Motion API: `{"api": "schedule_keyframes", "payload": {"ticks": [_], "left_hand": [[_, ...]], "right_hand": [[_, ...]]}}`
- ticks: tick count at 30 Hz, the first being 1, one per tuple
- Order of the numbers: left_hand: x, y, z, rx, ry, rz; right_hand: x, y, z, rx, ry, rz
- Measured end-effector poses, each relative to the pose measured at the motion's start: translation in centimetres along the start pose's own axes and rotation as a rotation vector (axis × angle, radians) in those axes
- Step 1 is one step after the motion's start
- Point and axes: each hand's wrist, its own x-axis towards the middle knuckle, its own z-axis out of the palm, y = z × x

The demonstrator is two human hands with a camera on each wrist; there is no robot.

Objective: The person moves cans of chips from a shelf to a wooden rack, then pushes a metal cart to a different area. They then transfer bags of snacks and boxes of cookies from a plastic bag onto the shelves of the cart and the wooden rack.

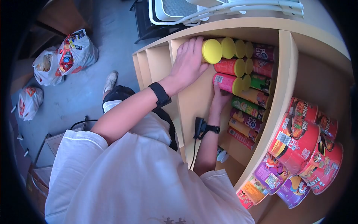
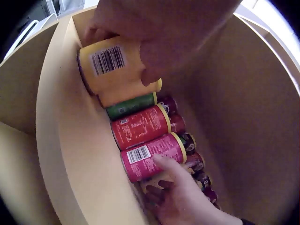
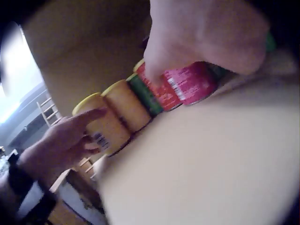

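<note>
My left hand (image 1: 188,65) grips a yellow chip canister (image 1: 212,51) with a yellow lid, at the end of a row of canisters in the wooden shelf compartment. In the left wrist view its barcode faces out, and the fingers wrap behind it, partly hidden. My right hand (image 1: 220,100) is at a pink canister (image 1: 225,82), with its thumb resting against the side and the other fingers just below. A red canister (image 1: 226,67) lies beside the pink one. An orange-yellow canister (image 3: 125,104) and a green canister (image 3: 144,93) line up between the red and the held one.
Several more chip canisters (image 1: 248,107) lie deeper in the compartment. Beyond a wooden divider (image 1: 286,74) stand stacked instant noodle tubs (image 1: 296,138). White plastic bags (image 1: 84,50) of goods sit on the floor. White folding chairs (image 1: 175,11) are behind the shelf.
</note>
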Motion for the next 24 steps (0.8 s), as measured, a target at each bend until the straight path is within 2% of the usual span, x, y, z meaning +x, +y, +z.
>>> {"api": "schedule_keyframes", "payload": {"ticks": [1, 3, 4, 6, 9, 11, 15, 17, 21, 24], "left_hand": [[0.2, 0.0, -0.1, 0.0, 0.004, 0.004], [0.2, -0.2, -1.1, -0.018, -0.079, 0.008], [0.0, -0.2, -1.5, -0.017, -0.078, 0.009], [-0.7, -0.2, -2.4, -0.049, -0.067, 0.002], [-1.9, -0.1, -4.8, -0.145, -0.101, -0.02], [-2.6, 0.3, -6.2, -0.207, -0.08, -0.03], [-3.2, 0.8, -7.8, -0.197, -0.161, -0.096], [-3.3, 0.7, -8.0, -0.188, -0.18, -0.098], [-3.6, 0.9, -8.0, -0.247, -0.186, -0.112], [-3.4, 0.9, -8.1, -0.283, -0.166, -0.077]], "right_hand": [[-0.9, 0.7, -0.4, 0.002, 0.0, -0.005], [-3.6, 1.8, -1.3, -0.198, 0.208, 0.211], [-4.7, 1.2, -0.6, -0.197, 0.208, 0.21], [-6.5, -1.3, 1.1, -0.099, -0.142, 0.091], [-3.6, -3.2, 4.6, -0.01, -0.182, 0.006], [-1.0, -4.1, 7.7, 0.064, -0.111, -0.028], [1.9, -4.4, 11.7, 0.206, -0.135, 0.019], [2.4, -4.5, 12.5, 0.399, -0.047, 0.096], [1.3, -5.5, 11.3, 0.386, -0.075, 0.14], [-1.5, -3.7, 8.5, 0.112, -0.126, 0.038]]}}
